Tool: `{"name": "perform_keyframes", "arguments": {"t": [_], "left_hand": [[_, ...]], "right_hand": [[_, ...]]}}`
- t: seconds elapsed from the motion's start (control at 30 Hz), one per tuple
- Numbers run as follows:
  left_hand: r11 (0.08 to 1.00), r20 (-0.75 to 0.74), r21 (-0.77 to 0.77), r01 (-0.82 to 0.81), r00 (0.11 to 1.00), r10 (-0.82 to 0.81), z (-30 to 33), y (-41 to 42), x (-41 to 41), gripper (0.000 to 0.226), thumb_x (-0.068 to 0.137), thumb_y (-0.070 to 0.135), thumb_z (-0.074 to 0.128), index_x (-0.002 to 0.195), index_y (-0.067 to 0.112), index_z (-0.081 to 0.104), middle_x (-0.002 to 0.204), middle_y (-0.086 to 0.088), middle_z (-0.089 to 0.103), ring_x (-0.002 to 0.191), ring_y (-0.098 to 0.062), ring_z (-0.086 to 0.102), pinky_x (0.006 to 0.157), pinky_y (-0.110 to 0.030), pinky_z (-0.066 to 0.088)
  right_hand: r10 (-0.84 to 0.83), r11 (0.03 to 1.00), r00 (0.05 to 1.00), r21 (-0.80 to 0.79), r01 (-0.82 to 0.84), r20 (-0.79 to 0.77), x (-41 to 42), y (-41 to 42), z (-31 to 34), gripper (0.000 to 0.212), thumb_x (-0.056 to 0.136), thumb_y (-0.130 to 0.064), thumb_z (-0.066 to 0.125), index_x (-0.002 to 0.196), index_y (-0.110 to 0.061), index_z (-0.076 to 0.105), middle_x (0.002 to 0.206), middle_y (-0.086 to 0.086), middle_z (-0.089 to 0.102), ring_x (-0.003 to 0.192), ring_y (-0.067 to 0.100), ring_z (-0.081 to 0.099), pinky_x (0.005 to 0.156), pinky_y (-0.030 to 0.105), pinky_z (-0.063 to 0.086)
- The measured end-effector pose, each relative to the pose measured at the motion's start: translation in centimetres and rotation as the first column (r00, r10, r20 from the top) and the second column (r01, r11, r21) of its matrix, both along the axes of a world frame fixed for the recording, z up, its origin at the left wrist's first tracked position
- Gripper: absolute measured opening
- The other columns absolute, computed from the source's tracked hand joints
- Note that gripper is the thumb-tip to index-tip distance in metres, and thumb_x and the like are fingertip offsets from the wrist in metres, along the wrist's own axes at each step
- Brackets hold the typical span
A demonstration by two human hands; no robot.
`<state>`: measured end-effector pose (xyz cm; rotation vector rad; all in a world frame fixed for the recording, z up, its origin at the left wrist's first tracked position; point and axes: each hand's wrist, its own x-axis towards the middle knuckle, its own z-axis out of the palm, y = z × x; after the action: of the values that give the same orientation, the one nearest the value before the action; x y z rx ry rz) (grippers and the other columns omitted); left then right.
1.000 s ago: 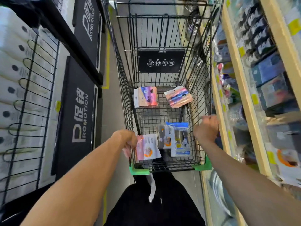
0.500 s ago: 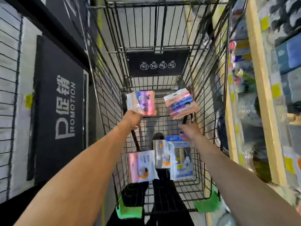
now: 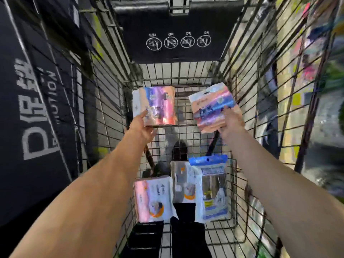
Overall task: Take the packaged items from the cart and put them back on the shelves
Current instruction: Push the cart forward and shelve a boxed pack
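Black wire cart [image 3: 111,101] seen from above. Left hand [image 3: 142,128] pinches one pink-purple packet [image 3: 155,106]; right hand [image 3: 230,121] grips a second packet [image 3: 214,107]. Both should lift straight up, clear of the wire walls, before turning toward the shelves [image 3: 305,86].

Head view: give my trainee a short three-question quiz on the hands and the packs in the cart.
1. True or false: both hands grip a pack.
2. How many packs lie untouched at the cart's near end?
3. Which of them has a blue top? A pink B middle C right

Key:
1. True: left hand grips the left pack, right hand the right pack, above the cart.
2. Three: pink pack, middle pack, blue-topped pack.
3. C
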<state>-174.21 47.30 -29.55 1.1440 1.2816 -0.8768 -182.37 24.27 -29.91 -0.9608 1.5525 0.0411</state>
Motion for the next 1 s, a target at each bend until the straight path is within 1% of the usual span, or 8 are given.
{"name": "perform_keyframes", "arguments": {"t": [0.13, 0.23, 0.33, 0.47, 0.63, 0.77, 0.9, 1.0], "left_hand": [[0.998, -0.026, 0.022, -0.052, 0.998, 0.053, -0.5, -1.5, 0.8, 0.021, 0.100, 0.026, 0.058, 0.099, 0.005, 0.054, 0.073, -0.009, 0.068, 0.067, -0.021, 0.063, 0.049, -0.037, 0.047], [0.998, -0.024, 0.010, -0.057, 0.998, 0.058, -0.9, -2.7, 1.1, 0.019, 0.103, 0.023, 0.051, 0.100, 0.005, 0.056, 0.070, -0.013, 0.069, 0.061, -0.025, 0.067, 0.037, -0.037, 0.052], [0.995, -0.012, 0.004, -0.095, 0.995, 0.095, -2.5, -2.9, 1.4, 0.026, 0.103, 0.021, 0.051, 0.125, 0.012, 0.059, 0.067, -0.012, 0.074, 0.060, -0.025, 0.073, 0.053, -0.037, 0.059], [0.993, 0.091, 0.027, -0.118, 0.989, 0.115, -3.8, -3.5, 1.7, 0.055, 0.084, 0.009, 0.073, 0.135, 0.012, 0.051, 0.106, -0.013, 0.074, 0.087, -0.029, 0.077, 0.070, -0.048, 0.063], [0.985, 0.293, 0.074, -0.153, 0.948, 0.125, 3.0, -4.2, 1.4, 0.047, 0.082, 0.001, 0.073, 0.118, 0.014, 0.045, 0.111, -0.011, 0.070, 0.093, -0.026, 0.071, 0.083, -0.040, 0.060], [0.988, 0.471, 0.102, -0.120, 0.880, 0.058, 9.3, -2.1, 1.3, 0.047, 0.073, 0.002, 0.068, 0.116, 0.000, 0.049, 0.098, -0.025, 0.067, 0.072, -0.031, 0.063, 0.055, -0.040, 0.058], [0.994, 0.593, 0.011, -0.113, 0.801, 0.084, 16.8, -0.6, 1.0, 0.030, 0.077, 0.001, 0.073, 0.094, 0.014, 0.052, 0.094, -0.018, 0.068, 0.077, -0.028, 0.064, 0.071, -0.043, 0.058], [0.998, 0.649, -0.055, -0.002, 0.760, 0.037, 21.6, 0.0, -0.4, 0.032, 0.085, 0.006, 0.071, 0.085, 0.023, 0.043, 0.083, -0.009, 0.063, 0.065, -0.020, 0.058, 0.062, -0.035, 0.051]], "right_hand": [[-0.129, 0.992, 0.983, -0.006, 0.129, -0.129, 0.5, 0.8, -1.0, 0.035, 0.078, -0.017, 0.080, 0.106, -0.012, 0.061, 0.095, 0.005, 0.067, 0.078, 0.022, 0.067, 0.077, 0.034, 0.058], [-0.115, 0.993, 0.988, -0.050, 0.110, -0.108, 0.2, 1.4, -0.7, 0.043, 0.072, -0.011, 0.083, 0.110, -0.012, 0.063, 0.095, 0.003, 0.071, 0.077, 0.019, 0.070, 0.055, 0.023, 0.056], [0.012, 0.992, 0.997, -0.123, -0.022, -0.082, -0.5, 2.0, -0.2, 0.043, 0.068, -0.009, 0.084, 0.105, -0.014, 0.063, 0.095, 0.003, 0.072, 0.080, 0.019, 0.071, 0.062, 0.030, 0.060], [0.047, 0.990, 0.999, -0.134, -0.046, 0.004, -2.0, 3.3, 0.9, 0.037, 0.068, -0.014, 0.084, 0.097, -0.024, 0.065, 0.098, 0.002, 0.073, 0.088, 0.020, 0.071, 0.078, 0.038, 0.061], [-0.014, 0.987, 0.997, -0.158, 0.026, 0.080, -3.3, 5.7, 6.9, 0.063, 0.062, -0.027, 0.085, 0.121, -0.022, 0.063, 0.116, 0.005, 0.068, 0.105, 0.026, 0.067, 0.097, 0.049, 0.053], [-0.003, 0.988, 0.983, -0.153, 0.032, 0.184, -4.2, 6.9, 13.6, 0.036, 0.073, -0.014, 0.079, 0.106, -0.022, 0.067, 0.110, 0.006, 0.069, 0.098, 0.021, 0.065, 0.084, 0.039, 0.054], [0.044, 0.996, 0.947, -0.087, -0.017, 0.318, -6.1, 9.2, 20.9, 0.029, 0.078, -0.004, 0.073, 0.094, -0.023, 0.059, 0.096, 0.002, 0.067, 0.086, 0.025, 0.068, 0.087, 0.044, 0.054], [-0.084, 0.987, 0.834, 0.163, -0.007, 0.546, -8.6, 10.8, 25.7, 0.071, 0.059, 0.001, 0.078, 0.126, 0.004, 0.054, 0.109, 0.021, 0.070, 0.091, 0.036, 0.072, 0.080, 0.044, 0.059]]}}
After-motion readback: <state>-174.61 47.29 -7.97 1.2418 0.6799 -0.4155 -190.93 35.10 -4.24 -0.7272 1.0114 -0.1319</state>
